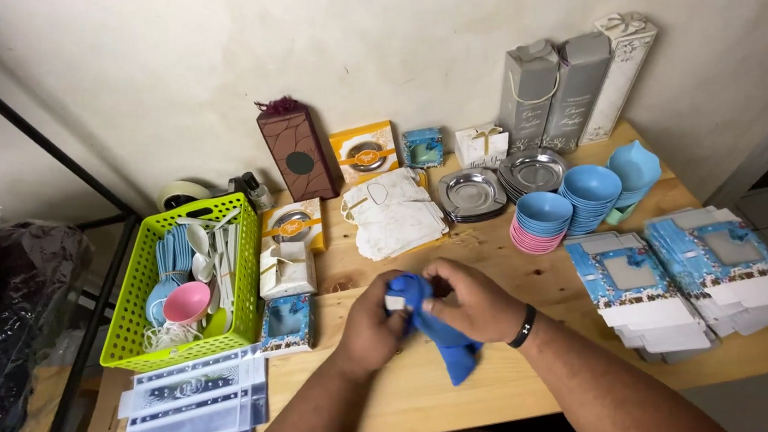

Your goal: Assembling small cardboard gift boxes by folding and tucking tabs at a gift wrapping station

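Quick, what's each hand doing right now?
Left hand: closed on the upper end of the blue cloth.
Right hand: closed on the same blue cloth, gripping it from the other side.

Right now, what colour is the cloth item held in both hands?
The cloth item is blue, plain with no pattern; the head view shows it best.

Your two forearms come up from the bottom edge and meet near the middle. Your left hand (368,327) is curled with its back up, fingers folded inward in a grip. Your right hand (473,303) faces it, fingers bent and pinching, a dark band around that wrist.
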